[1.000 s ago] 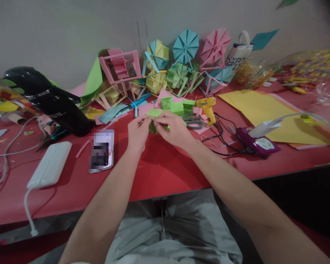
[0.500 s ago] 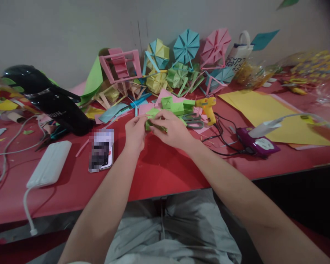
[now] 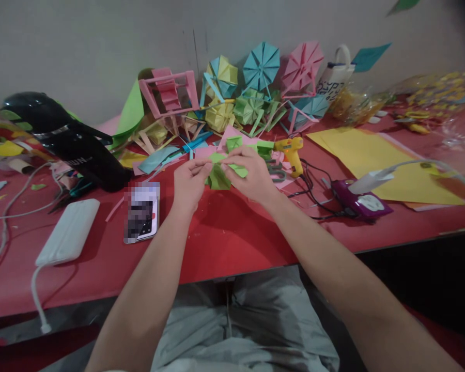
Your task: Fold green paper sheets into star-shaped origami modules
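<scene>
A folded piece of light green paper is pinched between my two hands above the red table. My left hand grips its left side with thumb and fingertips. From the other side my right hand holds it, fingers curled over the upper edge. My fingers cover part of the folds. Just beyond the hands lie other folded green paper pieces on pink paper scraps. Grey-handled scissors rest right of my right hand, beside a yellow glue gun.
A smartphone and a white power bank lie to the left, near a leaning black bottle. Paper wheel models line the wall. At right are a purple power socket and yellow paper sheets.
The green paper has been turned so a broader face shows below my fingers. My right hand has shifted slightly up and right, and its fingers have changed their hold.
</scene>
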`<state>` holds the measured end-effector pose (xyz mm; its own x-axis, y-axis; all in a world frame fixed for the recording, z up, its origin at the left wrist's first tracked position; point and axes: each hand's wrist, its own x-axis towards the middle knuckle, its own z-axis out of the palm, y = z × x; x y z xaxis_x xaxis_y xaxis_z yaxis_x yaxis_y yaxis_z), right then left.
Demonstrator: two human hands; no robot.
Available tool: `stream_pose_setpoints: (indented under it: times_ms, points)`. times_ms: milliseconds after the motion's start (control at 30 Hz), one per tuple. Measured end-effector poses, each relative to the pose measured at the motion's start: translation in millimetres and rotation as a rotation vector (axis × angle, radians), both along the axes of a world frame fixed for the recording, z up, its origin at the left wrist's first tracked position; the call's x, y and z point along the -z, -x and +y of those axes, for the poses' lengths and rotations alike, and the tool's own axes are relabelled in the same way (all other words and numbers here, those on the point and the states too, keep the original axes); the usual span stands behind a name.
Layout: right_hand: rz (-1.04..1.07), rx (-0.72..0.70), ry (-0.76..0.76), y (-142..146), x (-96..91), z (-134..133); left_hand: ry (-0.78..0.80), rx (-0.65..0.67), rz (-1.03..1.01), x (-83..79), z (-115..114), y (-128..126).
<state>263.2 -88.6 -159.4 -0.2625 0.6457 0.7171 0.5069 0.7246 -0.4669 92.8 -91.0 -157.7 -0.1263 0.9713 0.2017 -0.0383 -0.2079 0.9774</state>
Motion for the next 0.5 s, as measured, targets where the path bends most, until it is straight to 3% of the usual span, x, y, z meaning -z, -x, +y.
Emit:
stream_pose_setpoints:
  times_ms: [67,167,300,500]
  points:
    - [0.083,0.013,0.058,-6,-2.8,3,-0.047,0.054,0.140,-1.9,-2,2]
    - [0.137,-0.061,0.277,-11,-7.5,4,-0.063,0.157,0.260,-3.9,-7,1]
    - [0.152,-0.201,0.480,-12,-12.4,1,-0.070,0.246,0.270,-2.3,-10,1]
    - [0.189,-0.260,0.620,-15,-13.6,1,-0.076,0.294,0.310,-2.1,-10,7]
